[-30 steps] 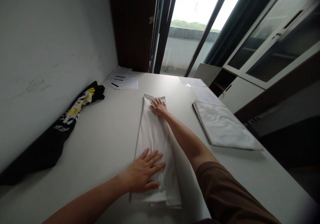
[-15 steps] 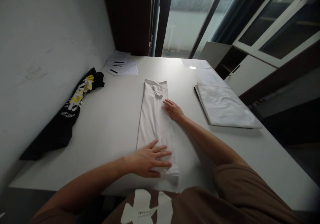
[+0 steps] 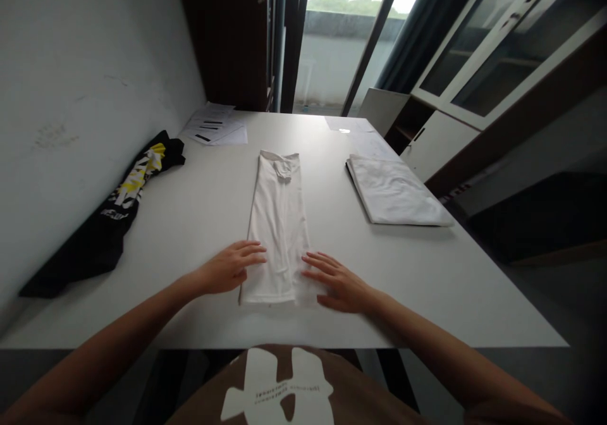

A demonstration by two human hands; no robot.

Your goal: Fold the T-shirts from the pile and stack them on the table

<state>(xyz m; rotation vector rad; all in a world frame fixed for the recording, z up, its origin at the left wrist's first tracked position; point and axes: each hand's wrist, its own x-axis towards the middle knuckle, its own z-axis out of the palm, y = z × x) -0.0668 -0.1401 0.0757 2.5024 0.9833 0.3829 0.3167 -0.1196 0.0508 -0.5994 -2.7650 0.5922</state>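
Note:
A white garment (image 3: 277,222), folded into a long narrow strip, lies flat in front of me, with a small bunched bit of cloth near its far end. My left hand (image 3: 232,267) is at its left edge, fingertips over the cloth and fingers stretched out. On the opposite side, my right hand (image 3: 339,283) has its fingers spread, the tips at the strip's right edge near the close end. Neither hand grips anything. What kind of garment it is, I cannot tell.
The white table (image 3: 208,191) carries a folded white cloth stack (image 3: 398,191) with a dark edge at the right. A black garment with a yellow and white print (image 3: 118,210) lies along the left wall. Paper sheets (image 3: 218,128) lie at the far left corner.
My left hand has drawn back from the middle of the strip to its left edge. My right hand has come nearer along the right edge. The view has shifted slightly.

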